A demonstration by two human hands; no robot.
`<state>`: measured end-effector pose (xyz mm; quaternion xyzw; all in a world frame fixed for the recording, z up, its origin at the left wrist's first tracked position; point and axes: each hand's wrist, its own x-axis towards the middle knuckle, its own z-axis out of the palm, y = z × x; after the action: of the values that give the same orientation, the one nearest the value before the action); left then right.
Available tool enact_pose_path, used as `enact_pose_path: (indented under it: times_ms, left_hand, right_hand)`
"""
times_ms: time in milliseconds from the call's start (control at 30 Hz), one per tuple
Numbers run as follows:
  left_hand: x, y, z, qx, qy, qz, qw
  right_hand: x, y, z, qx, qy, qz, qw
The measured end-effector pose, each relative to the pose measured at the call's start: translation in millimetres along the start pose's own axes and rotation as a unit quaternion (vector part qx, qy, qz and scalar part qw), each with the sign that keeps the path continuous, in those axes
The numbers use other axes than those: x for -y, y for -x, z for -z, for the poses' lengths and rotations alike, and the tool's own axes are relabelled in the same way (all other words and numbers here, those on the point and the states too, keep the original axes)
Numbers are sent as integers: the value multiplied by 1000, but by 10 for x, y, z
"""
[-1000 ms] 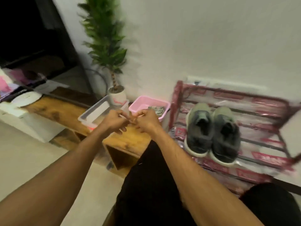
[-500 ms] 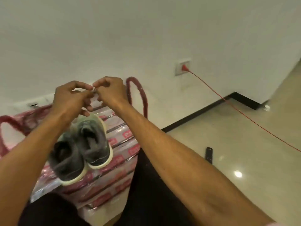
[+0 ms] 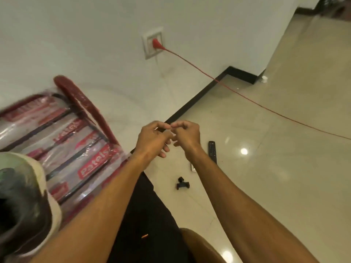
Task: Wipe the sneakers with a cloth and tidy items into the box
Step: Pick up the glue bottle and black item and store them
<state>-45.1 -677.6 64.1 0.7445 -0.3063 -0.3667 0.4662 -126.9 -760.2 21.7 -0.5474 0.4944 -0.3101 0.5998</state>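
From the head camera, the person holds both bare forearms out in front, over their lap in black trousers. The left hand and the right hand are raised side by side above the floor. On each hand the thumb and forefinger are drawn together and the other fingers are loosely curled beneath. The pinched tips of the two hands meet, or all but meet, in the middle. I cannot tell whether anything small is caught between them, as nothing shows there.

The sneaker, grey with a cream sole, sits at the lower left edge of the picture, blurred and cut off by the frame. It rests on a shoe rack with dark bars and red end hoops, wrapped in clear plastic with red labels. The rack stands against the white wall, and the left forearm passes just beside its near corner.

On the wall a socket carries a red plug. Its thin red cable runs down to the right, across the black skirting and over the glossy tiles. A dark remote control lies on the floor just right of the right wrist. Nearer the person lies a small black object, too small to make out.
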Motion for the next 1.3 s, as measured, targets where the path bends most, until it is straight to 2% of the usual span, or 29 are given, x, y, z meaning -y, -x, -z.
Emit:
enact_pose_path:
  times_ms: [133,367,567,867,1067,1300]
  left_hand:
    - [493,-298,-377,42,2,80,996]
    - [1220,-726,-720,42,2,177,983]
    - [1524,-1165,-819,89,-88,191,974]
    - [1969,-1518,-1104,146,-185,233,944]
    - [2217,-1614,-1044,111,-183,264,940]
    - [2251,-1649,-1149,101,-160,278,942]
  right_hand:
    - [-740,-315,255,-27,35,-94,995]
    - [-1878,-680,366,-24,87,-215,972]
    - [-2741,-923,173,-1,194,-262,945]
    - [-3438,-1274,-23,51,333,-245,909]
    - [-3758,-1456,17,114,443,-212,864]
    - [-4009,-1557,-79,156,474,-205,842]
